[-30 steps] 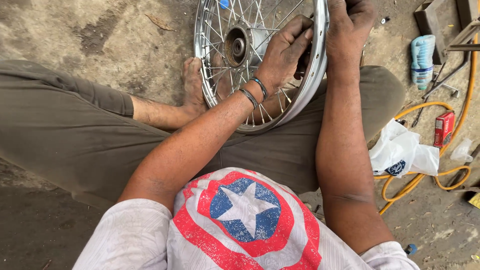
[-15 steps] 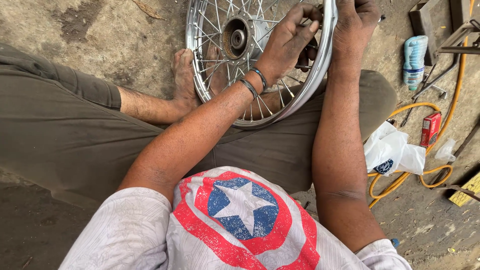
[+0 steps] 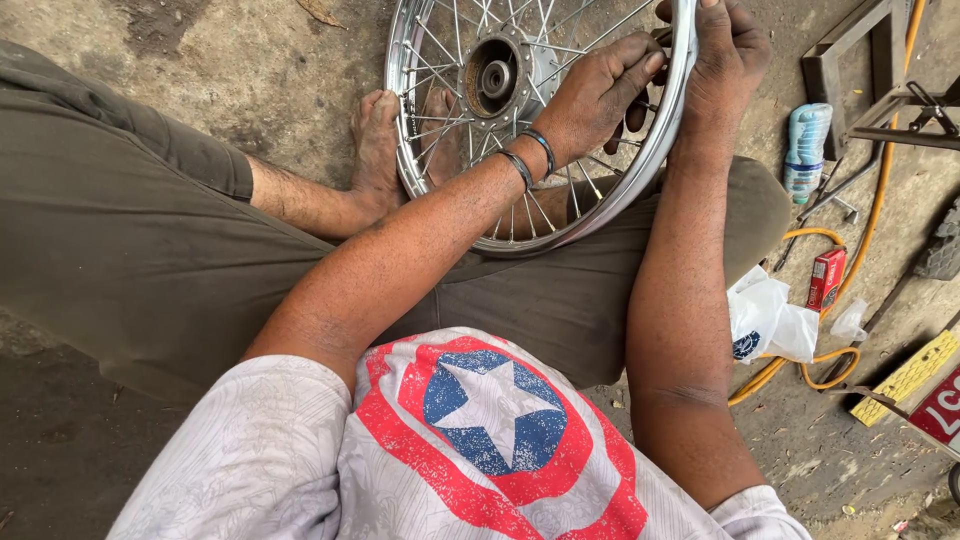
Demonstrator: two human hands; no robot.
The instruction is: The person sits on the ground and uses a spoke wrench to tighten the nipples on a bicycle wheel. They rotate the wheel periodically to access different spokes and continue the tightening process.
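The spoked wheel (image 3: 520, 110) sits gripped between both hands at its rim.

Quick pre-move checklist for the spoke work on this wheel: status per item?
1. Wheel steady: the spoked wheel stands on edge between the person's legs, bare feet at its far side. Ok.
2. Left hand placed: reaches through the spokes, fingers near the inside of the rim. Ok.
3. Right hand placed: over the outside of the rim. Ok.
4. Tool in the grip: something dark shows between the hands; cannot tell what it is.
5. Hub in view: ok.
6. Ground at the person's right: yellow hose, white plastic bag and red box lie close. Not ok.
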